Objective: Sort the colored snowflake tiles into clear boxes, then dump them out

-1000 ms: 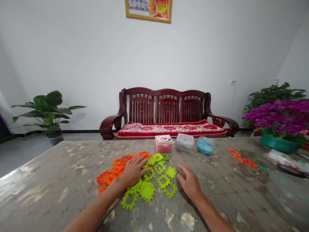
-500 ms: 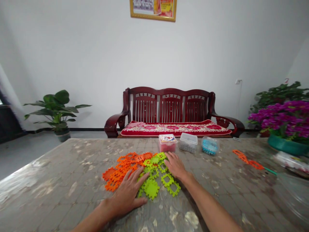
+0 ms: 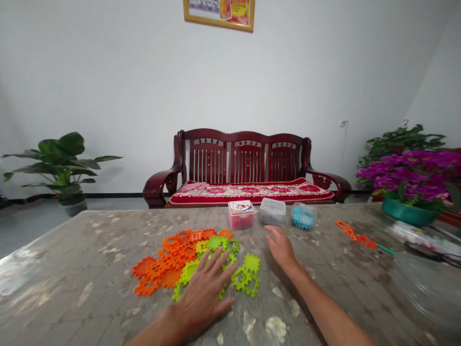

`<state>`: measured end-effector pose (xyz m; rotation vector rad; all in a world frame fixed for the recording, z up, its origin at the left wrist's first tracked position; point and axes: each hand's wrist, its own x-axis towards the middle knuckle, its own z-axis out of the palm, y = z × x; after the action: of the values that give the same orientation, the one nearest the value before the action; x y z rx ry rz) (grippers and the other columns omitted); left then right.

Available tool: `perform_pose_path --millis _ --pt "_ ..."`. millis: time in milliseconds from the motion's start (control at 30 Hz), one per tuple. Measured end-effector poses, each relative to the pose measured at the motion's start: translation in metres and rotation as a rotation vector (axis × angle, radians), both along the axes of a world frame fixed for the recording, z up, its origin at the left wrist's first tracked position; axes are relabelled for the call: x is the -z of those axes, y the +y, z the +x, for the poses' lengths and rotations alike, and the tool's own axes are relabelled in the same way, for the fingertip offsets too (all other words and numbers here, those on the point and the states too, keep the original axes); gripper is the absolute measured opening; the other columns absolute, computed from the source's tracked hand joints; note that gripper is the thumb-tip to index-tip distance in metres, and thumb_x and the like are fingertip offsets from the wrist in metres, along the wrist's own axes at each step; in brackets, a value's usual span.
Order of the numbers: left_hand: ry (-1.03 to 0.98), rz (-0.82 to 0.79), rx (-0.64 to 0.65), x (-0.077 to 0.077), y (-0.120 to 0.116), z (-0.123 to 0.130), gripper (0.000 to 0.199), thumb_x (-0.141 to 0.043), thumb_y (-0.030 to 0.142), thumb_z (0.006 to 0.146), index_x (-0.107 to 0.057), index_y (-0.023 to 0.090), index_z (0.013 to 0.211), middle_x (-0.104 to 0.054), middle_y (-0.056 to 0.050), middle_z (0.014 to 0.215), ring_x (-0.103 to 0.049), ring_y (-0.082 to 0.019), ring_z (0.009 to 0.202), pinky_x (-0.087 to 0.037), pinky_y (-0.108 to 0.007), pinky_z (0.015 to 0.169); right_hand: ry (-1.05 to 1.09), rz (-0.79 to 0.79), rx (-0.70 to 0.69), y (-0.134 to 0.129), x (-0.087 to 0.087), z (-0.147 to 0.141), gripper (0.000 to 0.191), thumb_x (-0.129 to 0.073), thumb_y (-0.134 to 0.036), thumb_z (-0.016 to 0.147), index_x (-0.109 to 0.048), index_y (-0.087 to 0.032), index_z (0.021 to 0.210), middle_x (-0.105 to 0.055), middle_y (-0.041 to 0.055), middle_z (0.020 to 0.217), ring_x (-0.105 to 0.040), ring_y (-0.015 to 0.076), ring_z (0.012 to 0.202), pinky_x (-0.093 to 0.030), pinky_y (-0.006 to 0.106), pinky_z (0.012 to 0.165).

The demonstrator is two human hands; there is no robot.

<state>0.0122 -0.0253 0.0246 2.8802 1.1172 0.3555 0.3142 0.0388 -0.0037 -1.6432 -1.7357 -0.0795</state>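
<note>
My left hand point(image 3: 207, 288) lies with fingers spread over green toothed plastic building pieces point(image 3: 189, 272), covering part of them. Several orange toothed pieces point(image 3: 173, 257) overlap in a heap just left of the green ones. Right of my left fingers, a small group of green pieces point(image 3: 251, 264) lies a little apart from the heap. My right hand point(image 3: 283, 248) is above the table right of that group, its fingers partly extended and apart, with nothing visible in them. It is close in front of a clear box with grey pieces point(image 3: 272, 211).
A box with red contents point(image 3: 241, 216) and a box of blue pieces point(image 3: 303, 217) flank the grey one. Joined orange pieces point(image 3: 355, 235) with a green stick lie at right, near a flower pot point(image 3: 406, 211) and clear plastic point(image 3: 428, 283). A wooden bench point(image 3: 248, 158) stands behind the table.
My right hand has left the green pieces and moved right, toward the boxes. My left hand has shifted right across the green pieces. The whole view has swung slightly right.
</note>
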Motion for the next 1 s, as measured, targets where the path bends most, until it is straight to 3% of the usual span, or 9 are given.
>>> perform_pose_path --millis 133,233,367,567,767,900,1000 --pt "0.021 -0.122 0.21 -0.006 -0.004 0.05 0.076 -0.058 0.063 0.088 -0.03 0.038 0.153 -0.029 -0.008 0.163 -0.02 -0.038 0.15 -0.013 -0.067 0.119 -0.075 0.03 0.295 0.004 -0.007 0.076 0.048 -0.043 -0.012 0.083 -0.063 -0.019 0.126 -0.063 0.0134 0.128 -0.055 0.0274 0.12 -0.042 0.046 0.104" --pt "0.019 -0.161 0.204 -0.002 0.002 0.068 0.066 -0.054 0.062 0.091 -0.04 0.036 0.149 -0.038 -0.011 0.158 -0.027 -0.038 0.148 -0.012 -0.068 0.119 -0.187 0.0 0.401 0.006 -0.012 0.113 0.05 -0.047 -0.013 0.082 -0.06 -0.02 0.13 -0.057 0.0158 0.136 -0.051 0.0315 0.122 -0.04 0.049 0.102" --pt "0.071 -0.169 0.102 0.0 0.008 0.062 0.06 -0.061 0.049 0.092 -0.043 0.036 0.148 -0.04 -0.01 0.157 -0.03 -0.038 0.147 -0.017 -0.068 0.118 -0.352 -0.072 0.405 0.014 -0.015 0.134 0.045 -0.051 -0.013 0.083 -0.062 -0.023 0.126 -0.058 0.0133 0.137 -0.05 0.0302 0.122 -0.039 0.044 0.098" --pt "0.123 -0.161 0.049 -0.001 0.011 0.029 0.061 -0.06 0.039 0.093 -0.038 0.038 0.15 -0.039 -0.008 0.158 -0.031 -0.034 0.147 -0.016 -0.066 0.119 -0.522 -0.172 0.344 0.02 -0.027 0.145 0.031 -0.043 -0.009 0.089 -0.071 -0.017 0.1 -0.07 0.0171 0.104 -0.059 0.0295 0.097 -0.04 0.042 0.085" --pt "0.087 -0.129 0.003 0.008 0.023 0.006 0.055 -0.056 0.042 0.095 -0.04 0.039 0.148 -0.042 -0.007 0.156 -0.033 -0.032 0.147 -0.014 -0.063 0.12 -0.624 -0.2 0.239 -0.011 -0.04 0.117 0.029 -0.044 -0.011 0.09 -0.072 -0.017 0.093 -0.069 0.0156 0.101 -0.06 0.0288 0.097 -0.039 0.039 0.084" --pt "0.092 -0.122 -0.061 0.007 0.025 0.006 0.052 -0.055 0.039 0.095 -0.044 0.038 0.147 -0.045 -0.008 0.155 -0.034 -0.032 0.146 -0.016 -0.064 0.119 -0.628 -0.2 0.167 -0.049 -0.04 0.057 0.029 -0.046 -0.013 0.089 -0.072 -0.02 0.1 -0.069 0.0137 0.101 -0.061 0.0281 0.095 -0.041 0.038 0.082" --pt "0.049 -0.103 -0.096 0.003 0.018 0.02 0.062 -0.06 0.037 0.092 -0.038 0.034 0.15 -0.039 -0.009 0.158 -0.029 -0.033 0.149 -0.017 -0.062 0.119 -0.477 -0.197 0.049 -0.072 -0.044 0.002 0.034 -0.051 -0.017 0.087 -0.068 -0.022 0.117 -0.07 0.012 0.106 -0.064 0.0267 0.092 -0.043 0.036 0.08"
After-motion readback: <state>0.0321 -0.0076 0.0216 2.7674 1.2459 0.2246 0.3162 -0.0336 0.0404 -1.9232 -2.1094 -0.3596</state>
